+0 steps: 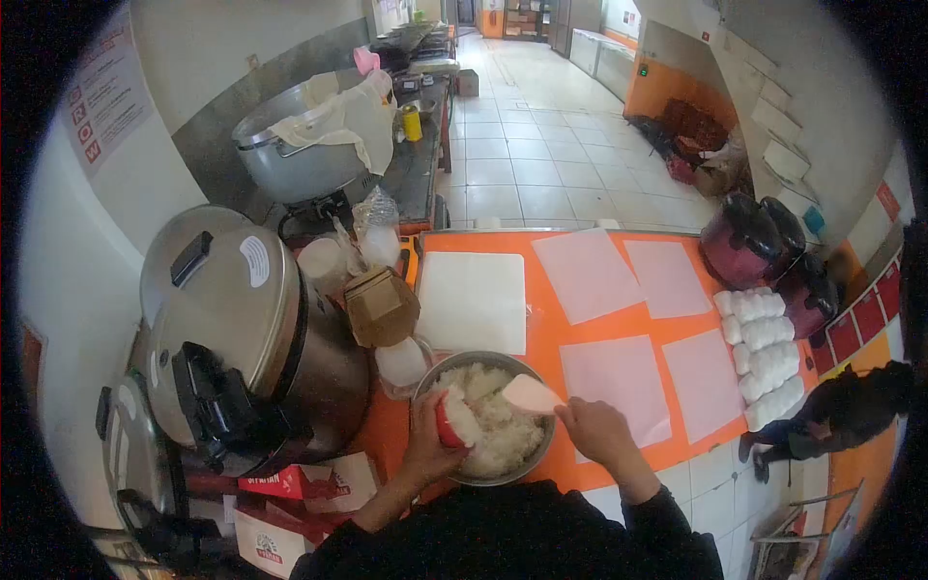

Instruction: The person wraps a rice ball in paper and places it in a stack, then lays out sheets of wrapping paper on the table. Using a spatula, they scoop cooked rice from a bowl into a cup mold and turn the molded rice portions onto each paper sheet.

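Note:
A metal bowl (505, 479) of white rice (507, 440) stands at the table's near edge, in front of my body. My left hand (425, 447) is wrapped round a small red cup (447, 425), tilted over the bowl's left side with rice at its mouth. In my right hand (594, 430) is the handle of a pale pink rice paddle (530, 393), its blade above the rice on the right. Part of the cup is hidden by my fingers.
Pale pink sheets (617, 387) and a white paper stack (472, 300) lie on the orange table. Several white wrapped bundles (768, 348) and dark red cookers (739, 242) line the right. A large lidded cooker (222, 329) and printed boxes (271, 541) stand left. A person (841, 416) is at right.

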The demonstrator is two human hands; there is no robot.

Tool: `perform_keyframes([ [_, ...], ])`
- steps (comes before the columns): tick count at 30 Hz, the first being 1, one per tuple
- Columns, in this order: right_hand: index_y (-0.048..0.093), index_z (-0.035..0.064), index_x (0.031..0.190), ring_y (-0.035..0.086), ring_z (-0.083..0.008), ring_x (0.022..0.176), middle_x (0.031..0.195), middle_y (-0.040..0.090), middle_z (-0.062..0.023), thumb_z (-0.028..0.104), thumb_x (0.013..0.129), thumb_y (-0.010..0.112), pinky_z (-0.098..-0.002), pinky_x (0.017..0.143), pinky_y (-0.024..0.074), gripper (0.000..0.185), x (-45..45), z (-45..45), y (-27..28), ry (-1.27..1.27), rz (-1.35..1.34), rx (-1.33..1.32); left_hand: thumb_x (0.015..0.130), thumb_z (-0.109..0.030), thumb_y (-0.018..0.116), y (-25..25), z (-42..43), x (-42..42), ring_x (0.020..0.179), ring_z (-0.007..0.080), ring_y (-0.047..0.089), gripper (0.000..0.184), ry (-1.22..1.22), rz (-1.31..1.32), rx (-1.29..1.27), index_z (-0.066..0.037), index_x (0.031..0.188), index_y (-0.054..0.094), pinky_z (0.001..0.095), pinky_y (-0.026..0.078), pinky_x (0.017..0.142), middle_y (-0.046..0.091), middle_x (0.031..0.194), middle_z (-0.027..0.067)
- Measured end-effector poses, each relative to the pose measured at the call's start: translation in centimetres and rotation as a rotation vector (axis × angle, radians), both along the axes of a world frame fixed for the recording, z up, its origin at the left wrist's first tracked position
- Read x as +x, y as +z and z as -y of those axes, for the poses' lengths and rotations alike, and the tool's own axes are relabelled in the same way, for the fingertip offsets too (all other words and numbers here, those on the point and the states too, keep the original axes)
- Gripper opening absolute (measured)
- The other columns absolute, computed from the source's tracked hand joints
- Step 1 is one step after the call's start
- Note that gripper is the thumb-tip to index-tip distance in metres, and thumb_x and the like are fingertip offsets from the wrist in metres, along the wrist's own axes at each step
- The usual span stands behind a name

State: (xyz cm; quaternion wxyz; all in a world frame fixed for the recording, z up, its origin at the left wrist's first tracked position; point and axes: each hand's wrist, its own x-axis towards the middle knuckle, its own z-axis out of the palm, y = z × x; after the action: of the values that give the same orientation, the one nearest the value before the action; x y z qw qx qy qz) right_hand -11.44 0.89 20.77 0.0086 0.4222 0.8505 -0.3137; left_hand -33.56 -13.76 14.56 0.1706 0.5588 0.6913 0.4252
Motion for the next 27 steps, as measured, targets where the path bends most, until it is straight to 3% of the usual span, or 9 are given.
perform_keyframes([
  [2, 0.062, 0.0078, 0.079, 0.064, -0.028, 0.069, 0.073, 0.063, -0.0136, 0.021, 0.083, 0.048, -0.0415, 0.058, 0.0488, 0.02, -0.8, 1.5, 3.7, 0.111, 0.259, 0.419, 0.055, -0.018, 0.078, 0.8, -0.7, -0.4, 0.115, 0.0362, 0.036, 0.089, -0.032, -0.178, -0.092, -0.002, 0.126, 0.027, 0.0432, 0.031, 0.097, 0.035, 0.12, 0.0194],
  [5, 0.059, 0.0071, 0.071, 0.06, -0.0246, 0.055, 0.059, 0.059, -0.0086, 0.028, 0.082, 0.052, -0.0359, 0.048, 0.0456, 0.025, -2.4, 1.6, 0.1, 0.177, 0.226, 0.514, 0.056, -0.019, 0.076, 0.7, -2.1, -0.6, 0.112, 0.0395, 0.037, 0.087, -0.131, -0.313, -0.293, -0.001, 0.126, 0.028, 0.0436, 0.034, 0.095, 0.037, 0.118, 0.0219],
  [10, 0.06, 0.0073, 0.072, 0.061, -0.0267, 0.058, 0.062, 0.06, -0.0096, 0.03, 0.082, 0.052, -0.0385, 0.049, 0.0458, 0.026, -3.9, 0.9, -1.7, 0.26, 0.179, 0.485, 0.056, -0.023, 0.076, 1.1, -5.1, -0.2, 0.109, 0.0403, 0.039, 0.087, -0.274, -0.346, -0.474, 0.002, 0.124, 0.028, 0.0431, 0.035, 0.093, 0.039, 0.117, 0.0241],
  [14, 0.06, 0.0082, 0.077, 0.061, -0.0288, 0.061, 0.066, 0.061, -0.0114, 0.034, 0.083, 0.051, -0.0416, 0.052, 0.0458, 0.029, -3.0, 2.4, -2.4, 0.246, 0.092, 0.306, 0.054, -0.027, 0.078, -1.0, -4.9, 0.2, 0.108, 0.0404, 0.039, 0.09, -0.223, -0.417, -0.325, 0.002, 0.124, 0.029, 0.0439, 0.035, 0.093, 0.039, 0.116, 0.0237],
  [20, 0.058, 0.0065, 0.083, 0.06, -0.0306, 0.063, 0.066, 0.06, -0.0125, 0.038, 0.083, 0.051, -0.0406, 0.053, 0.0449, 0.032, -2.6, 4.5, -1.9, 0.116, 0.049, 0.385, 0.053, -0.027, 0.079, -0.1, -3.5, -0.8, 0.109, 0.0392, 0.039, 0.088, -0.19, -0.268, -0.254, -0.001, 0.122, 0.032, 0.0449, 0.033, 0.094, 0.038, 0.118, 0.0208],
  [22, 0.058, 0.0059, 0.083, 0.059, -0.031, 0.063, 0.068, 0.06, -0.0117, 0.036, 0.083, 0.052, -0.0405, 0.054, 0.0448, 0.031, -1.5, 3.6, -0.4, 0.057, -0.062, 0.377, 0.053, -0.022, 0.081, 2.7, -2.4, -0.6, 0.112, 0.0331, 0.04, 0.088, -0.065, 0.076, 0.013, -0.003, 0.122, 0.03, 0.0426, 0.034, 0.096, 0.037, 0.121, 0.0172],
  [23, 0.057, 0.0052, 0.082, 0.059, -0.0314, 0.063, 0.07, 0.061, -0.011, 0.034, 0.083, 0.052, -0.0404, 0.056, 0.0448, 0.029, -1.0, 3.0, 0.7, -0.004, -0.169, 0.376, 0.053, -0.022, 0.081, 2.5, -2.2, -0.6, 0.112, 0.0331, 0.04, 0.088, -0.065, 0.07, 0.01, -0.003, 0.122, 0.03, 0.0426, 0.034, 0.096, 0.037, 0.121, 0.0172],
  [25, 0.058, 0.0054, 0.087, 0.06, -0.034, 0.074, 0.084, 0.062, -0.0132, 0.03, 0.086, 0.048, -0.0423, 0.063, 0.0475, 0.026, -0.8, 2.2, 0.6, -0.049, -0.213, 0.189, 0.054, -0.015, 0.081, 1.2, -1.8, -0.3, 0.114, 0.0268, 0.04, 0.089, 0.062, 0.407, 0.175, -0.005, 0.123, 0.027, 0.0398, 0.035, 0.097, 0.037, 0.122, 0.014],
  [27, 0.059, 0.004, 0.088, 0.059, -0.0374, 0.076, 0.088, 0.06, -0.0176, 0.028, 0.087, 0.045, -0.0445, 0.068, 0.0467, 0.028, -1.4, 2.0, -3.1, -0.049, -0.629, -0.196, 0.055, -0.01, 0.08, 0.1, -1.8, 0.0, 0.115, 0.0247, 0.039, 0.09, 0.08, 0.397, 0.182, -0.006, 0.125, 0.024, 0.0385, 0.035, 0.098, 0.036, 0.123, 0.0132],
])
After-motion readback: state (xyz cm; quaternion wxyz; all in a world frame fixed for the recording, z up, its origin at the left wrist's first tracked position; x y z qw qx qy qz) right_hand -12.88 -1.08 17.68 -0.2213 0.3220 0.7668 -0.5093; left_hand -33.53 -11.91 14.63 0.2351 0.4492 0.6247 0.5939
